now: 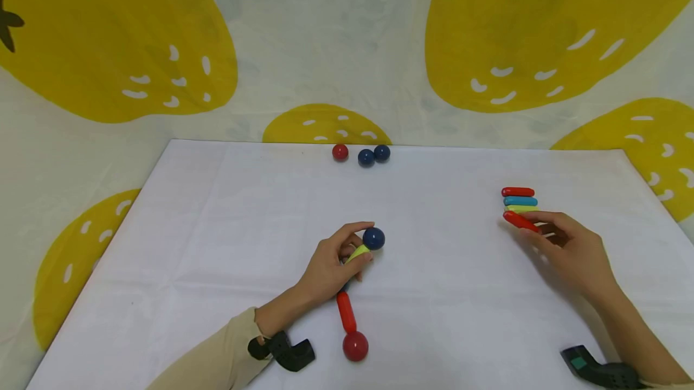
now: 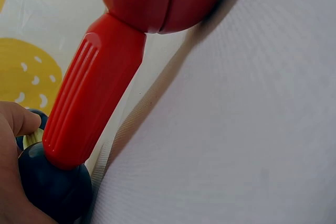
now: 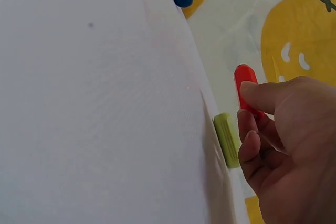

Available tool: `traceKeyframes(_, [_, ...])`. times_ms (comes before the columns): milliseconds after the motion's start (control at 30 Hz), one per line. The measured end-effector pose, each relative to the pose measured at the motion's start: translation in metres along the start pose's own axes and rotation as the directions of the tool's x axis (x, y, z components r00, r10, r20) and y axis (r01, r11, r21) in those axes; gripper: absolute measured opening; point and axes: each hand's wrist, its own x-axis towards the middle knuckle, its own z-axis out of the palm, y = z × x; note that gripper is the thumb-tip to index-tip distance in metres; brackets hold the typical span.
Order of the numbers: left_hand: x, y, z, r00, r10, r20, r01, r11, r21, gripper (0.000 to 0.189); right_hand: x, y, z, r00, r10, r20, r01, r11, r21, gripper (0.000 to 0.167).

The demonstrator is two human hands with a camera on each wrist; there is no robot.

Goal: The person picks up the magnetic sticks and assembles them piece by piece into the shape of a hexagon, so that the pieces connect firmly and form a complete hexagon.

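Note:
My left hand (image 1: 328, 266) grips a yellow-green rod (image 1: 357, 252) whose far end meets a dark blue ball (image 1: 374, 238). At the rod's near end, mostly hidden by the hand in the head view, a second dark blue ball (image 2: 55, 184) joins it to a red rod (image 2: 94, 93). That red rod ends in a larger-looking red ball (image 1: 355, 346) toward the front. Over on the right, my right hand (image 1: 577, 254) pinches another red rod (image 3: 245, 88) between thumb and fingers. Just beneath it lies a loose yellow-green rod (image 3: 227, 140), partly covered in the head view.
Beyond the right hand, a blue rod (image 1: 520, 201) and a red rod (image 1: 518, 191) lie side by side. Near the back edge of the white table (image 1: 260, 197) sit a red ball (image 1: 340, 152) and two dark blue balls (image 1: 366, 158). A fruit-patterned cloth (image 1: 325, 46) hangs behind.

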Motion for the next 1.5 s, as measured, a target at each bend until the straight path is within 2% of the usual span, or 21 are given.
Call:
traceKeyframes(233, [0.0,0.002,0.001,1.0,-0.014,0.001,0.014,1.0,0.005,0.046,0.0,-0.026,0.006,0.992,-0.124,-0.006,0.124,0.988,0.096,0.039])
traceKeyframes(467, [-0.001,0.001,0.001,1.0,-0.016,0.003,0.016,1.0,0.004,0.046,-0.001,-0.05,0.018,0.983,-0.179,0.03,0.173,0.973,0.155,0.041])
traceKeyframes(667, [-0.001,-0.001,0.001,1.0,-0.015,-0.001,0.015,1.0,0.0,0.046,0.005,-0.072,0.034,0.945,-0.323,0.052,0.309,0.933,0.181,0.046])
traceKeyframes(767, [-0.002,-0.002,0.001,1.0,-0.009,-0.002,0.009,1.0,-0.001,0.046,0.008,-0.081,0.043,0.926,-0.37,0.076,0.35,0.916,0.196,0.045])
traceKeyframes(933, [-0.001,-0.002,0.001,1.0,-0.003,0.0,0.003,1.0,0.003,0.046,0.012,-0.091,0.055,0.914,-0.388,0.119,0.355,0.906,0.231,0.043])
traceKeyframes(1300, [-0.002,-0.002,0.0,1.0,-0.028,0.004,0.028,0.999,0.025,0.046,0.01,-0.112,0.071,0.914,-0.355,0.195,0.298,0.915,0.271,0.044])
traceKeyframes(1500, [-0.002,-0.001,0.0,1.0,-0.026,0.007,0.026,0.999,0.037,0.046,0.009,-0.12,0.082,0.898,-0.38,0.222,0.307,0.902,0.303,0.042])
